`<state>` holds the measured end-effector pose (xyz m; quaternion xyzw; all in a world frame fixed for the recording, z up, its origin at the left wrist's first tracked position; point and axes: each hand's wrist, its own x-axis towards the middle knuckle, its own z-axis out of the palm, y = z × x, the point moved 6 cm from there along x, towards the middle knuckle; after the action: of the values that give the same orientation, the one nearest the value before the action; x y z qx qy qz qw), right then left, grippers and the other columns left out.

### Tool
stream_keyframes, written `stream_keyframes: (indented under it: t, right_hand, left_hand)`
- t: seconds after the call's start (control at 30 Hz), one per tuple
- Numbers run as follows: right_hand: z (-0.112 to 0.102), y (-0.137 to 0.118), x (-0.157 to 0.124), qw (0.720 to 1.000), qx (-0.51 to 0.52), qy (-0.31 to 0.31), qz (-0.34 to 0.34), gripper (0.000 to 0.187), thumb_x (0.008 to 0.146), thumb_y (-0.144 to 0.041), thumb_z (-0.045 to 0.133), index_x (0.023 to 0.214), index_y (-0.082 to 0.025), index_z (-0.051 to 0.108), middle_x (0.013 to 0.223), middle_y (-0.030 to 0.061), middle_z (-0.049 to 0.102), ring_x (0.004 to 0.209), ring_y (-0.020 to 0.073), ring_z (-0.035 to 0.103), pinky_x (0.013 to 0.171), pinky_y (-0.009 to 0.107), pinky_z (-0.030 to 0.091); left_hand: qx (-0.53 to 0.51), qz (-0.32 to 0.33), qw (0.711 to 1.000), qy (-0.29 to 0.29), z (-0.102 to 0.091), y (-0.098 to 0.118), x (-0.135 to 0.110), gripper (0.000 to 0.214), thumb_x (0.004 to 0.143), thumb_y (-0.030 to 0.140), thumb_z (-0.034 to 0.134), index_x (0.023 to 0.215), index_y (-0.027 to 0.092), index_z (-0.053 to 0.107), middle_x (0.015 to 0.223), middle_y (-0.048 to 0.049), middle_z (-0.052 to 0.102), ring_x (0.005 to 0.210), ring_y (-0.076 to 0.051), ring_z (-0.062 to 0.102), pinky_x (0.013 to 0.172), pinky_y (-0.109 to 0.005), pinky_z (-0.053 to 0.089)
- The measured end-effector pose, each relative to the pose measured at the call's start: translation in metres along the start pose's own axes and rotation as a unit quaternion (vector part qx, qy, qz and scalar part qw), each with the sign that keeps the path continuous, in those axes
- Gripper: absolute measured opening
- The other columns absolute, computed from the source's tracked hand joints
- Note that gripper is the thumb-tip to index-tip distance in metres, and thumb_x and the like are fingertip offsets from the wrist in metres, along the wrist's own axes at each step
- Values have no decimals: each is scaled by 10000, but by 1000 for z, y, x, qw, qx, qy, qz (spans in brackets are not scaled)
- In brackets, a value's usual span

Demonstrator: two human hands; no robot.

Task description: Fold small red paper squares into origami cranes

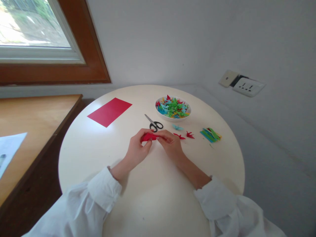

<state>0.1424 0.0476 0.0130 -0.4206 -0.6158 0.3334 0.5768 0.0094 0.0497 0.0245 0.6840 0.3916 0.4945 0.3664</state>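
Near the center of the frame, the left hand (138,145) and the right hand (171,144) meet over a small piece of folded red paper (147,136). The left thumb and fingers are closed on its left part; the right thumb and fingertips pinch its right end, covering some of it, so its full shape cannot be told.

Just above the hands lie black-handled scissors (152,122), blades toward the upper left. Right of center, a white bowl (172,119) holds many origami cranes in green, blue, red and yellow. Below it rest a light-blue paper crane (177,127) and two red paper cranes (190,135), the nearer one just beside the right hand. Farther right is a pile of colored paper strips (211,135). A red rectangular sheet (110,112) lies at the upper left of the round white table (86,154). A wood-framed window (97,65) fills the upper left corner.
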Motion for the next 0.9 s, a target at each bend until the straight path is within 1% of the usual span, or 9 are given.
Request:
stream_keyframes:
  t: [0.13,0.23,0.37,0.43,0.53,0.7,0.8,0.9]
  right_hand:
    - [-1,2,1,1000,16,-2,2,205,706,-126,555,804,-236,697,810,12,662,710,134,598,645,276,505]
    - [-2,-1,1,1000,9,-8,0,217,713,-119,536,802,-229,699,833,20,648,662,118,584,602,260,509]
    - [-2,-5,0,1000,11,-13,5,169,710,-156,584,821,-218,695,856,34,652,776,146,609,650,266,527]
    - [-1,-4,0,1000,22,-13,16,140,707,-193,614,823,-207,692,845,37,667,788,154,621,676,277,531]
    - [-2,-3,1,999,19,-5,35,121,718,-243,616,802,-193,689,787,34,689,721,153,633,663,284,529]
    - [-3,0,1,998,17,14,63,124,708,-271,624,763,-178,687,707,28,695,625,148,633,608,277,520]
    - [-2,1,0,997,23,17,69,114,697,-262,632,744,-169,680,686,29,689,612,144,629,612,276,518]
    - [-1,-1,-1,998,18,12,58,99,696,-243,633,748,-169,672,713,32,689,637,143,626,631,273,517]
  left_hand:
    - [2,-12,1000,3,-1,-4,1,253,693,60,495,897,182,581,930,-49,657,888,-173,612,761,-278,481]
    - [0,-16,1000,-11,1,-7,1,236,701,74,515,900,180,583,913,-49,656,849,-171,619,767,-290,482]
    - [2,-24,1000,-11,2,-7,2,159,721,133,561,873,174,584,872,-53,652,817,-169,619,749,-282,482]
    - [-1,-26,1000,-3,1,-4,2,104,741,171,567,844,172,582,839,-46,648,784,-159,614,718,-266,482]
    - [-8,-30,1000,8,-1,0,3,60,768,209,558,810,172,580,795,-33,644,735,-141,606,679,-245,475]
    - [-2,-31,999,23,-3,-1,2,57,776,225,560,792,176,584,796,-32,649,733,-138,603,678,-243,463]
    - [2,-33,999,11,-2,-3,2,59,784,223,545,790,174,577,815,-37,647,739,-140,597,674,-245,457]
    - [3,-46,999,-16,1,-5,2,83,798,237,522,807,171,572,838,-39,644,741,-140,590,667,-248,455]
